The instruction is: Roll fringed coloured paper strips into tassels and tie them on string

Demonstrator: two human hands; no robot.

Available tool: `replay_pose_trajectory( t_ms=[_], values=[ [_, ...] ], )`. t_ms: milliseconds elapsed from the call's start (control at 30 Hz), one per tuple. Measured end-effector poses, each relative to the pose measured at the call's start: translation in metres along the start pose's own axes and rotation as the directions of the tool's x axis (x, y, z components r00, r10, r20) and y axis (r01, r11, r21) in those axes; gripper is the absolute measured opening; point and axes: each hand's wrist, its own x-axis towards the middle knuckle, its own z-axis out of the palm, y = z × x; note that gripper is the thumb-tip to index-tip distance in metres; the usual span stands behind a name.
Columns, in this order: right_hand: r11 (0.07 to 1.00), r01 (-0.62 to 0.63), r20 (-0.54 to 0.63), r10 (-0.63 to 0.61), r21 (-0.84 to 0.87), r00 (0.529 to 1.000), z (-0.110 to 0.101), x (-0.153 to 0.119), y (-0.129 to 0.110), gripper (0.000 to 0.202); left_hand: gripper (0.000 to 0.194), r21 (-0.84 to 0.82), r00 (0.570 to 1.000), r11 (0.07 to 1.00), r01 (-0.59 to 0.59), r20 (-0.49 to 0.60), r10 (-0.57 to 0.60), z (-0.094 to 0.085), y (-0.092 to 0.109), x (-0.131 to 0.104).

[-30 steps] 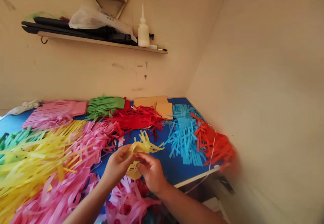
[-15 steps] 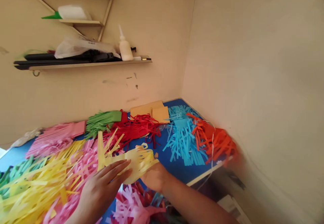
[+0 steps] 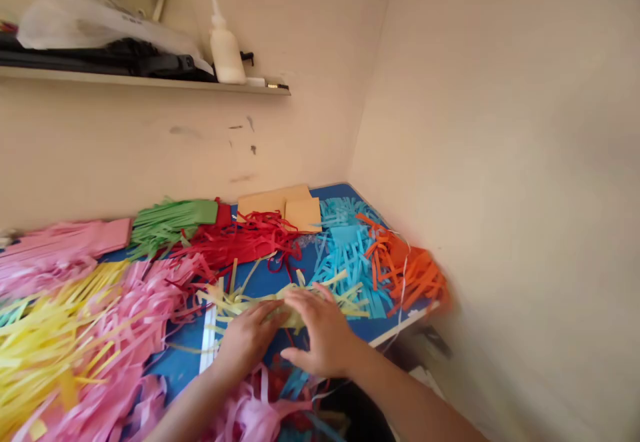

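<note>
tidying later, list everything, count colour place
Lower shelf: one, pale, above
Bottle: one, whitish, shelf
Bag: one, translucent, shelf
Objects: several, black, shelf
Table: one, blue, below
Sheets: two, tan, back
Cord: one, white, right
Strip: one, white, front
Fringe: one heap, green, back
Fringe: one heap, red, back
Fringe: one heap, cyan, right
Fringe: one heap, orange, right
Fringe: one heap, yellow, left
Fringe: several, pink, left
Loose strips: many, mixed, bottom
Spread fringe: one, yellowish, centre
Left grip: one, bare, over spread fringe
Right grip: one, bare, likewise

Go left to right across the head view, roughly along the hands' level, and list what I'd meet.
Yellow fringed paper → pink fringed paper → white strip → left hand → right hand → orange fringed paper.
</note>
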Motion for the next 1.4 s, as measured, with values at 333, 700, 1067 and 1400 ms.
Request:
replay_pose_trajectory(
  t_ms=[333,700,1067,1400],
  values=[
    [0.972,0.153,0.218,-0.113,-0.179,0.969,0.045,0.006,0.029,0.024,0.027,0.011,0.990,0.992,0.123,0.070,-0.123,-0.017,0.002,-0.028],
    [0.961,-0.101,0.335,0.187,-0.259,0.923,0.039,0.012,0.041,0.010,0.023,0.017,0.869,0.934,0.357,0.361,-0.339,-0.025,0.006,-0.014],
    [0.820,-0.313,0.228,0.461,-0.479,0.858,0.061,0.029,0.042,0.018,0.031,0.240,0.569,0.696,0.676,0.429,-0.701,-0.013,-0.009,0.011],
    [0.795,-0.362,0.229,0.516,-0.486,0.825,0.066,0.030,0.052,0.033,0.030,0.305,0.533,0.712,0.632,0.495,-0.686,-0.011,-0.012,0.012]
  ],
)
